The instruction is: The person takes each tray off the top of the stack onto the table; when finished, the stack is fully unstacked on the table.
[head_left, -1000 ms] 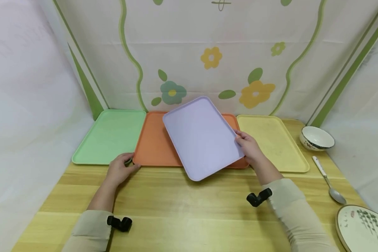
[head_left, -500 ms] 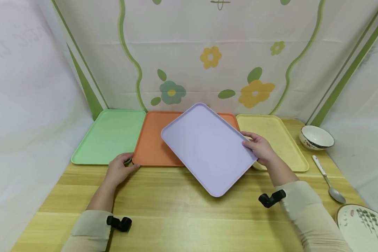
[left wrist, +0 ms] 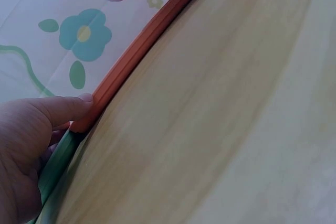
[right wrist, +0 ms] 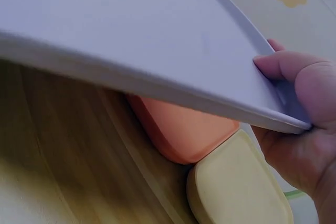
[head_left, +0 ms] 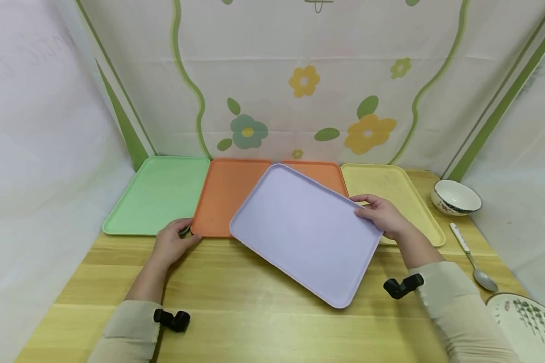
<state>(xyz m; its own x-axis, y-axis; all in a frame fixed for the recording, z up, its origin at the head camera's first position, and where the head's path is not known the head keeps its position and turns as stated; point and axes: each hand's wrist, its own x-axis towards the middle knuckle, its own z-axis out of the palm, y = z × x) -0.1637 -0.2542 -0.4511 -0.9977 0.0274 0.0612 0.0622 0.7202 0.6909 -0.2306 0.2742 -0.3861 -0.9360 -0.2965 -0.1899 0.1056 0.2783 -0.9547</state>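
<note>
In the head view, my right hand (head_left: 386, 217) grips the right edge of a lavender tray (head_left: 304, 237), thumb on its upper face and fingers beneath. The tray is raised and tilted, overlapping orange trays behind it. In the right wrist view, the thumb presses inside the rim of the lavender tray (right wrist: 131, 35). My left hand (head_left: 174, 242) pinches the front left corner of the left orange tray (head_left: 227, 196); in the left wrist view, its thumb lies on the front edge of that orange tray (left wrist: 131, 56). A second orange tray (head_left: 320, 174) is partly hidden.
A green tray (head_left: 159, 196) lies at the left, a yellow tray (head_left: 386, 186) at the right. Along the right side are a bowl (head_left: 456, 196), a spoon (head_left: 474, 262) and a plate (head_left: 524, 322) on the wooden table (head_left: 254, 322). A flowered cloth (head_left: 263, 60) hangs behind.
My right hand has carried the lavender tray rightward and nearer to me, turning it clockwise; more of the orange trays shows behind it. The left hand has stayed at the orange corner.
</note>
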